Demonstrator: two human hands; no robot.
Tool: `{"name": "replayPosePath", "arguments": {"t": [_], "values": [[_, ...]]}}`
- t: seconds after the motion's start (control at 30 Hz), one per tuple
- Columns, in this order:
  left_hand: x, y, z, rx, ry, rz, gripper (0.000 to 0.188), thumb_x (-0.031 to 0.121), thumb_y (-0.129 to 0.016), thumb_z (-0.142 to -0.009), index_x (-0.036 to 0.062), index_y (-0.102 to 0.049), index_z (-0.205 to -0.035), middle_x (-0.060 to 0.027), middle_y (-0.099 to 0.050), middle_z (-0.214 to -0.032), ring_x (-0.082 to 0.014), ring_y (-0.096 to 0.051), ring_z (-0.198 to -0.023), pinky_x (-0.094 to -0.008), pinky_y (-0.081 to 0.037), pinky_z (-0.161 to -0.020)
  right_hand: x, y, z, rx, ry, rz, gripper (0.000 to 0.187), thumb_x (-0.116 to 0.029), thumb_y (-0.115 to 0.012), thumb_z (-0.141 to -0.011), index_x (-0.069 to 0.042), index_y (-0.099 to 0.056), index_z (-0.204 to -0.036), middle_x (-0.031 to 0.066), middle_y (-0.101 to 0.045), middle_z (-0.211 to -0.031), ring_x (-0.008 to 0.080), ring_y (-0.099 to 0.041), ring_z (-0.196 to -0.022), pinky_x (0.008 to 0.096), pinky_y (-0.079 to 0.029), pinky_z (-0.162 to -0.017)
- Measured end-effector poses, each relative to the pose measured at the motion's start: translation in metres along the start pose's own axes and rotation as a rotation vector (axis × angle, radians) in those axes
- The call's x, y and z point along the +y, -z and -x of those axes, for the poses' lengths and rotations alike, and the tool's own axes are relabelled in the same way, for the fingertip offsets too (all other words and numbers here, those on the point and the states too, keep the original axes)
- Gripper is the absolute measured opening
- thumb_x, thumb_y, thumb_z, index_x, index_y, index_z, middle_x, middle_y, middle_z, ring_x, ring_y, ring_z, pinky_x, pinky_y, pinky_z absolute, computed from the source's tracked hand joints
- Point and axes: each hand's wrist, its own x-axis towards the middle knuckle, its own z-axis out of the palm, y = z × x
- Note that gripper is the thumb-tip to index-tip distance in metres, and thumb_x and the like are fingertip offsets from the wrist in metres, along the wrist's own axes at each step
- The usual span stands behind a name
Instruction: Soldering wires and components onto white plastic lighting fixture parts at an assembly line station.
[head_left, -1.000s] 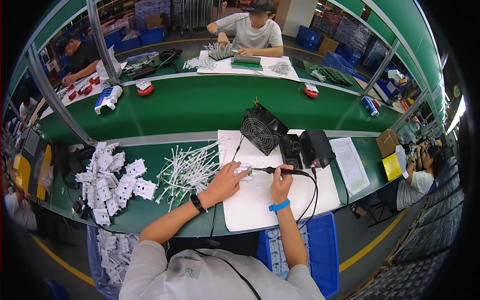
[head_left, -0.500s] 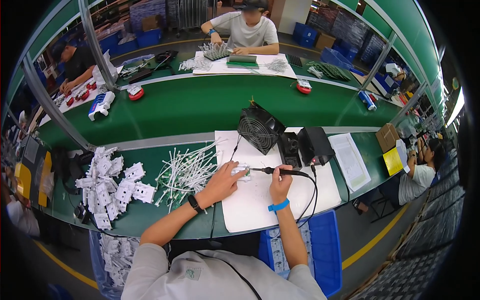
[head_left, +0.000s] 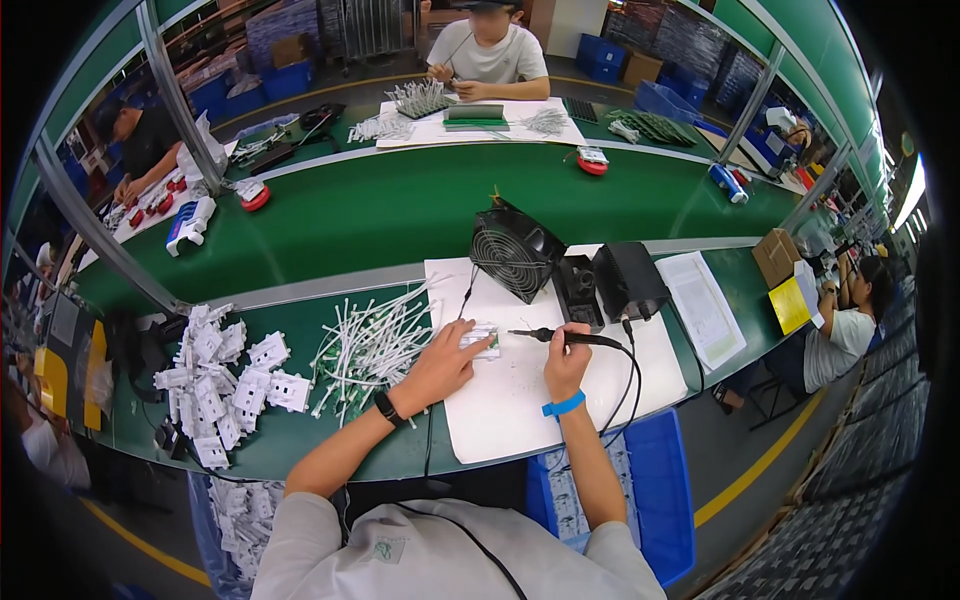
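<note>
And the iron [head_left: 543, 334] has drawn back a touch: half a second ago its tip was at the piece [head_left: 484, 339], and now there's a small gap, while the left hand [head_left: 445, 362] hasn't budged! The piece lies under the left fingertips, its green right end poking out past them. Those fingers press from above, index stretched forward; whether the thumb pinches too, I can't tell. The right hand [head_left: 566, 365] is closed round the iron's handle, pen-fashion, tip aimed left, presumably so the piece stays steady while the point comes in level from the side.

Just beyond the fingers sits the fan [head_left: 515, 252], grille towards the work (likely there for fumes, I'd say). The stand [head_left: 578, 290] and black box [head_left: 630, 280] are just past the right fingers, handy for the iron.

Now the room! Below the fingertips, the sheet [head_left: 520, 410] is bare down to the table's [head_left: 290, 440] near edge. Left of the left fingers it's tight: wires [head_left: 370, 335] crowd the hand, with housings [head_left: 215, 380] farther out. Right of the right fingers, the cable [head_left: 605, 341] loops down, limiting any sweep that way.
</note>
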Motion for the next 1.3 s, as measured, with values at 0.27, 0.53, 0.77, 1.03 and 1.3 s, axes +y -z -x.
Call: {"name": "replayPosePath", "arguments": {"t": [0.27, 0.53, 0.77, 1.03, 1.3], "values": [[-0.021, 0.006, -0.004, -0.118, 0.047, 0.110, 0.052, 0.001, -0.059, -0.088, 0.0151, -0.066, -0.137, -0.0176, -0.047, -0.150, -0.0358, -0.043, -0.143, -0.0410, -0.042, -0.115, 0.007, 0.000, 0.014, 0.064, -0.053, -0.139, 0.005, -0.003, -0.060, -0.098, 0.000, -0.057, -0.099, 0.0051, -0.059, -0.078, 0.0114, -0.058, -0.070, 0.0266, -0.047, -0.063], [-0.016, 0.008, -0.007, -0.130, 0.051, 0.159, 0.054, 0.001, -0.060, -0.087, 0.0159, -0.065, -0.138, -0.0176, -0.046, -0.150, -0.0366, -0.041, -0.144, -0.0402, -0.042, -0.114, 0.004, 0.000, 0.014, 0.002, -0.058, -0.133, 0.007, -0.006, -0.063, -0.098, -0.001, -0.058, -0.099, 0.0035, -0.060, -0.074, 0.0099, -0.056, -0.066, 0.0255, -0.044, -0.059], [-0.014, 0.007, -0.008, -0.120, 0.042, 0.139, 0.055, 0.001, -0.061, -0.085, 0.0159, -0.065, -0.138, -0.0172, -0.047, -0.150, -0.0363, -0.041, -0.144, -0.0401, -0.043, -0.113, 0.005, 0.000, 0.014, -0.021, -0.060, -0.160, 0.008, -0.007, -0.063, -0.098, -0.001, -0.057, -0.099, 0.0033, -0.059, -0.075, 0.0091, -0.054, -0.065, 0.0251, -0.043, -0.057], [-0.016, 0.010, -0.008, -0.118, 0.030, 0.111, 0.054, 0.001, -0.062, -0.085, 0.0153, -0.066, -0.137, -0.0169, -0.048, -0.148, -0.0357, -0.043, -0.142, -0.0397, -0.044, -0.113, 0.004, -0.003, 0.014, -0.060, -0.030, -0.125, 0.009, -0.008, -0.063, -0.098, -0.001, -0.057, -0.099, 0.0045, -0.057, -0.077, 0.0104, -0.053, -0.067, 0.0269, -0.044, -0.058], [-0.014, 0.012, -0.010, -0.097, 0.011, 0.139, 0.056, 0.000, -0.062, -0.083, 0.0161, -0.066, -0.137, -0.0168, -0.050, -0.145, -0.0365, -0.047, -0.137, -0.0401, -0.044, -0.112, 0.012, 0.003, 0.015, -0.047, 0.002, -0.023, 0.009, -0.008, -0.064, -0.097, -0.002, -0.058, -0.098, 0.0028, -0.057, -0.071, 0.0113, -0.054, -0.060, 0.0278, -0.043, -0.054]]}}
